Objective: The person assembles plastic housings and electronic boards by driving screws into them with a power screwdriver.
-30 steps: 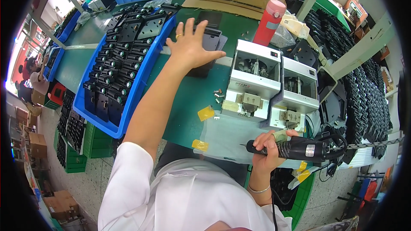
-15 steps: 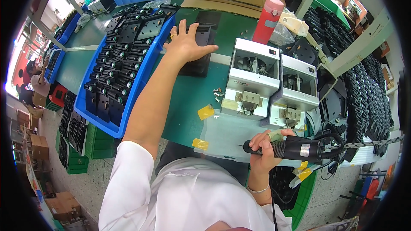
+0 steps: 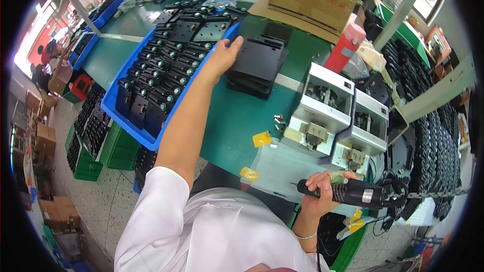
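Between the rim of a blue tray (image 3: pixel 154 141) and a stack of flat black plates (image 3: pixel 257 60) is my left hand (image 3: pixel 222 58). Its thumb and forefinger show apart near the stack's left edge, the other fingers are mostly hidden, and I see nothing held. Rows of black parts with round light tips (image 3: pixel 164 65) fill the tray. My right hand (image 3: pixel 321 191) is wrapped round a black electric screwdriver (image 3: pixel 358 192), which lies sideways with its bit to the left. A light wrap covers one finger of that hand.
Two white screw feeders (image 3: pixel 322 100) stand on the green table (image 3: pixel 217 131), with a red bottle (image 3: pixel 345 48) behind them. Farther back is a cardboard box (image 3: pixel 307 2). Small metal pieces (image 3: pixel 279 122) and yellow tape (image 3: pixel 261 139) lie left of the feeders. Black parts crowd the right side.
My left hand, spread above the black plates before, has drawn to their left side by the tray rim, with its fingers less spread. The view has shifted. My right hand keeps the electric screwdriver.
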Demonstrator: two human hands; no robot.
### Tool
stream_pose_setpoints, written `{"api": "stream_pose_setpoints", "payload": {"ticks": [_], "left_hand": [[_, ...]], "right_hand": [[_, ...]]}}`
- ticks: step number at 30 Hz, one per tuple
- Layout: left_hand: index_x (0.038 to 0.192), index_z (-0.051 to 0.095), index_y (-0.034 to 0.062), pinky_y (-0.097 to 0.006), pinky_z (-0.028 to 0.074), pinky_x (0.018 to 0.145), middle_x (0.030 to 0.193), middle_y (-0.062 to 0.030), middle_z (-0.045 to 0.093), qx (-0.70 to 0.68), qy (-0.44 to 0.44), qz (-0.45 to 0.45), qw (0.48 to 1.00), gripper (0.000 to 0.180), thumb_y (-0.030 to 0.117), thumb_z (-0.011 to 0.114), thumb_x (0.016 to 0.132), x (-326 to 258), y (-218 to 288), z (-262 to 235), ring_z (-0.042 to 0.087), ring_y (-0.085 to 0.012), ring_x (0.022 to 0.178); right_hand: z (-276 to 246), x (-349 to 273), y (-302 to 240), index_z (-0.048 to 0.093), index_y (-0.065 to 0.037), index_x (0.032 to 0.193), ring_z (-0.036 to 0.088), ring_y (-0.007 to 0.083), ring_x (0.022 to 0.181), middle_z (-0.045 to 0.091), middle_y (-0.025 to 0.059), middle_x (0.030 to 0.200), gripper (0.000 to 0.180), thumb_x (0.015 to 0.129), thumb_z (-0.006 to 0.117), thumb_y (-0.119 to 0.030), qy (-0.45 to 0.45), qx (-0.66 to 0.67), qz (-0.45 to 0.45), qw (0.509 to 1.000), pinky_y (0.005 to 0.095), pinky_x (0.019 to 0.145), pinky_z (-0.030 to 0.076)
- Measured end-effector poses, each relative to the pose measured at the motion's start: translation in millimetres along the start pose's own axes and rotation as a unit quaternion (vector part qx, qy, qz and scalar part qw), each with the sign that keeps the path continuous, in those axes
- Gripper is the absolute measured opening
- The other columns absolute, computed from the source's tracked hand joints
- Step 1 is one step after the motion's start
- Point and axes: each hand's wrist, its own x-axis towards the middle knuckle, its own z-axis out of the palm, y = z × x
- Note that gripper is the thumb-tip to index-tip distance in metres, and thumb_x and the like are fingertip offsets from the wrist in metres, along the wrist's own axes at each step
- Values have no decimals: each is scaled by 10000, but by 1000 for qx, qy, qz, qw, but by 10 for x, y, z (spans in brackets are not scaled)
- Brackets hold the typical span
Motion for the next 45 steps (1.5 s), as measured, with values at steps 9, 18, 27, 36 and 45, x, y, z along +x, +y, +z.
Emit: {"api": "stream_pose_setpoints", "payload": {"ticks": [9, 18, 27, 36, 45], "left_hand": [[1372, 443, 80, -488, 333, 1067, 1384, -167, 490, 237, 199, 66, 949, 844, 571, 700, 735, 634, 155, -449, 400, -393, 1299], [1479, 306, 126, -536, 257, 1093, 1489, -134, 388, 360, 226, -30, 905, 1123, 740, 700, 624, 1562, -325, -1274, 332, -351, 1380], [1510, 198, 139, -598, 147, 1096, 1510, -182, 343, 367, 203, -61, 906, 1197, 691, 754, 605, 1977, -296, -1208, 282, -382, 1403], [1425, 319, 56, -556, 253, 1071, 1383, -230, 489, 444, 197, -25, 874, 1145, 739, 728, 601, 1825, -199, -1132, 416, -392, 1321], [1477, 276, 37, -414, 365, 1069, 1383, -273, 474, 441, 198, 221, 847, 1199, 769, 693, 624, 2190, -295, -1742, 464, -376, 1300]], "right_hand": [[95, 6, -62, 347, -69, 1186, 453, 153, 458, 440, 47, 551, 470, 798, 612, -64, 35, -52, -9, 998, 305, 476, 457], [54, 42, -55, 353, -56, 1263, 432, 116, 491, 416, 28, 616, 466, 855, 578, -65, 47, -95, 8, 994, 268, 498, 428], [139, 141, -100, 338, -68, 1293, 425, 116, 495, 413, 30, 591, 465, 872, 537, -77, 61, -148, -23, 987, 265, 496, 413], [178, 54, -263, 346, -57, 1236, 449, 138, 462, 439, 29, 600, 483, 823, 596, -23, 125, -122, -59, 983, 299, 451, 431], [218, 577, -338, 266, -173, 1416, 478, 149, 590, 458, 45, 760, 612, 877, 527, -52, 22, 54, -136, 989, 332, 551, 453]]}}
